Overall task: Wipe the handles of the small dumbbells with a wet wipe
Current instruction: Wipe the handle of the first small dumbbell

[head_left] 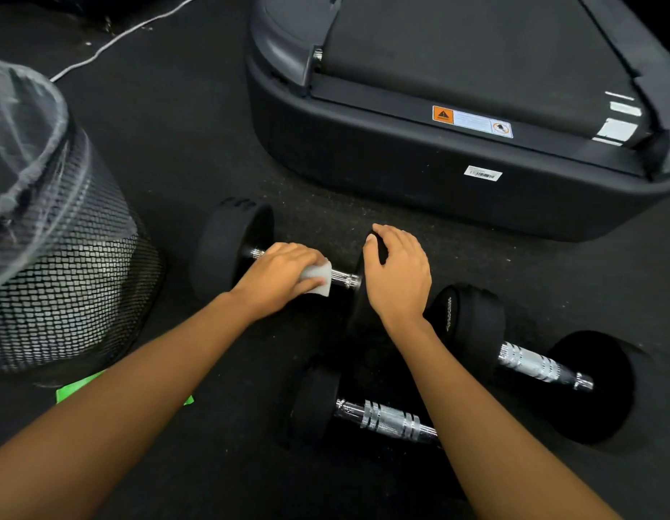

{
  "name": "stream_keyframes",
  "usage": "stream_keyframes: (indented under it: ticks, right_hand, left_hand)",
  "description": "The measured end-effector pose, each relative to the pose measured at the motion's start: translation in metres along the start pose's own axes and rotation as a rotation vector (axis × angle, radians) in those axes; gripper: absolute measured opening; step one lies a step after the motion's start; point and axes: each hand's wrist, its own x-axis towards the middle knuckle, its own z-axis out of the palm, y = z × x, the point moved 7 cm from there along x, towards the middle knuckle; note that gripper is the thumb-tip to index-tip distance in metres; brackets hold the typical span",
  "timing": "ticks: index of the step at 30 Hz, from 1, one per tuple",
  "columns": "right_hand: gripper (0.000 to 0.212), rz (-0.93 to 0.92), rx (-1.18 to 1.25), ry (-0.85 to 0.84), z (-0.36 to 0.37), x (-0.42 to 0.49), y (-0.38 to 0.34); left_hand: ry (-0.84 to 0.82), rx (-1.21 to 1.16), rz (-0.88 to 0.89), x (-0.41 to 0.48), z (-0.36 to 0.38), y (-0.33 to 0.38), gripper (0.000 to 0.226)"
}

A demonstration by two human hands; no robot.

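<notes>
1. One treadmill base (457, 174), dark grey with an orange warning sticker and a white barcode label, fills the floor beyond my hands.
2. One black mesh bin (70, 279) with a clear plastic liner stands to my left, well apart from the weights.
3. Three dumbbells with black heads and chrome handles lie on the dark floor. The far dumbbell (228, 245) lies between the bin and the treadmill. The right-hand dumbbell (543, 365) lies beside my right forearm. The near dumbbell (386, 420) lies closest to me, its far end hidden under that forearm.
4. My right hand (397, 272) cups the top of the far dumbbell's right head, fingers curved over its edge and thumb on the inner face.
5. My left hand (277, 279) is curled round the far dumbbell's handle (344, 277), with the wipe pressed between my fingers and the bar.
6. A green sheet (78, 388) peeks out from under my left forearm, just beside the bin.
7. The white wet wipe (318, 277) is wrapped on the handle, touching it near its right end.
</notes>
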Motion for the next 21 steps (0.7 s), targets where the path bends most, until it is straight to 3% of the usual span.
stream_keyframes:
  ticks: [8, 14, 21]
  right_hand:
    - [0.036, 0.002, 0.001, -0.001, -0.002, -0.001, -0.001]
    - [0.035, -0.009, 0.006, 0.007, -0.002, -0.002, -0.001]
    - [0.034, -0.014, -0.001, 0.012, -0.004, -0.001, -0.003]
  left_hand:
    - [-0.17, 0.127, -0.127, 0.029, 0.02, 0.026, 0.037]
    - [-0.196, 0.124, -0.099, 0.029, 0.02, 0.028, 0.039]
    - [-0.196, 0.193, -0.252, 0.031, 0.021, 0.025, 0.041]
